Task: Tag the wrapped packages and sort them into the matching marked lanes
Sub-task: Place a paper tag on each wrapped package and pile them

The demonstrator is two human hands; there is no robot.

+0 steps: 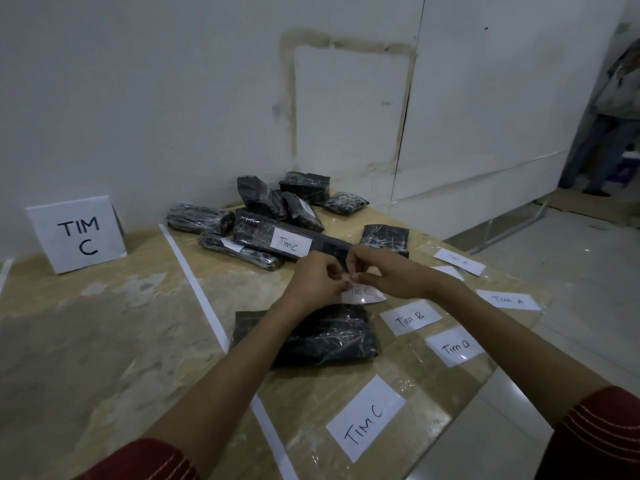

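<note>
The left hand (317, 280) and the right hand (388, 271) meet above the middle of the surface (104, 341). Each hand has a narrow grip: the fingertips are curled together and pinch the top edge of a small paper tag (365, 295) with "Tim C" written on it. I cannot tell whether the lower edge of this tag touches the surface. Just in front of the tag, partly under the left forearm, lies the near package (322, 336), dark, flat and wrapped in clear film. It lies just to the right of a white tape line (199, 285) that runs across the surface. Behind the hands is a long package (256, 232) which carries a white label (290, 245) reading "Tim C". More wrapped packages (270, 199) are piled around it, near the wall. One single package (384, 239) lies apart on the right. To the right of the hands lie loose tags: two "Tim B" tags (410, 317), two "Tim A" tags (507, 299) and, nearest to the person, a bigger "TIM C" tag (365, 419). On the left of the tape line a standing card (78, 235) shows "TIM C".
</note>
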